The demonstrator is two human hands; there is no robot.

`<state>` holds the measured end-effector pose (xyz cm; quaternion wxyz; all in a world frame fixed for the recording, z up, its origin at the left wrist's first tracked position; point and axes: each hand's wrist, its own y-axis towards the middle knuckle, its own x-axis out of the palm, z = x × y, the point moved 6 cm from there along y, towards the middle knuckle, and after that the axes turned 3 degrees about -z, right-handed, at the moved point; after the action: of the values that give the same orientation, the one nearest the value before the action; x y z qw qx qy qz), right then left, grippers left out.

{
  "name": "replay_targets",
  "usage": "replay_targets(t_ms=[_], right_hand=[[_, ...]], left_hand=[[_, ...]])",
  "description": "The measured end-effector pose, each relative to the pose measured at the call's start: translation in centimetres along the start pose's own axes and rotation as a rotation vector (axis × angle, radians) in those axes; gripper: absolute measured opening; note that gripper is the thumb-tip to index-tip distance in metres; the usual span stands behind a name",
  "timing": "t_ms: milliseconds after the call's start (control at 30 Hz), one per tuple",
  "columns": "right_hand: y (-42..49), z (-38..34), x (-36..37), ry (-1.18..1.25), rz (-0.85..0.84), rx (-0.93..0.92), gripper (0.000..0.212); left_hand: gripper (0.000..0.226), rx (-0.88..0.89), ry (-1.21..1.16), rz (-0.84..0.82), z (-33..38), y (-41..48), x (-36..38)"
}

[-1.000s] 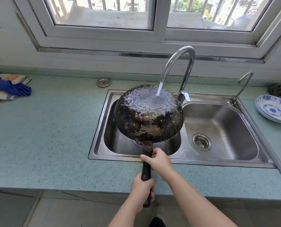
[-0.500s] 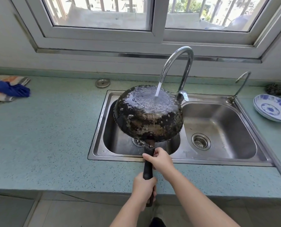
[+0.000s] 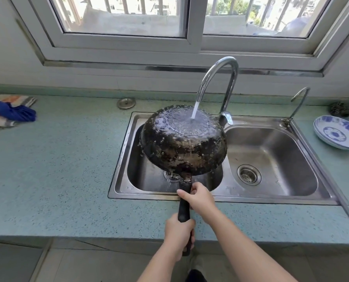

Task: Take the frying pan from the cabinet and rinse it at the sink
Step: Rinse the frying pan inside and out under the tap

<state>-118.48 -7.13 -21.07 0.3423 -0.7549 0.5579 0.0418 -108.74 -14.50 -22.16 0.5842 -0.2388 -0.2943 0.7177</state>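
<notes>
You're tilting the frying pan (image 3: 182,139) further under the tap (image 3: 218,82) w/ both hands (image 3: 198,197) wrapped round its handle, stream now hitting nearer the rim, so rinse is progressing.

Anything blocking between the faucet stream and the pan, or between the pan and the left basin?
Nothing visible. Water from the faucet lands straight on the upturned bottom of the frying pan, held over the sink's left basin. Left hand and right hand both grip the handle; no dishes show in the visible part of the basin.
</notes>
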Motion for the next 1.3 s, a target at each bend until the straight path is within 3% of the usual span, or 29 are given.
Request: replay_targets(t_ms=[200,533,1300], right_hand=[[0.0,0.4,-0.1,0.062,-0.016,0.020,0.043],[-0.4,-0.7,-0.6,-0.105,0.030,-0.026,0.040],[-0.6,-0.9,-0.3,-0.089,0.023,-0.026,0.039]], left_hand=[[0.009,0.032,0.034,0.025,0.0,0.1,0.3],[0.009,-0.004,-0.038,-0.018,0.0,-0.1,0.5],[0.008,-0.042,-0.108,-0.098,-0.5,0.2,0.4]])
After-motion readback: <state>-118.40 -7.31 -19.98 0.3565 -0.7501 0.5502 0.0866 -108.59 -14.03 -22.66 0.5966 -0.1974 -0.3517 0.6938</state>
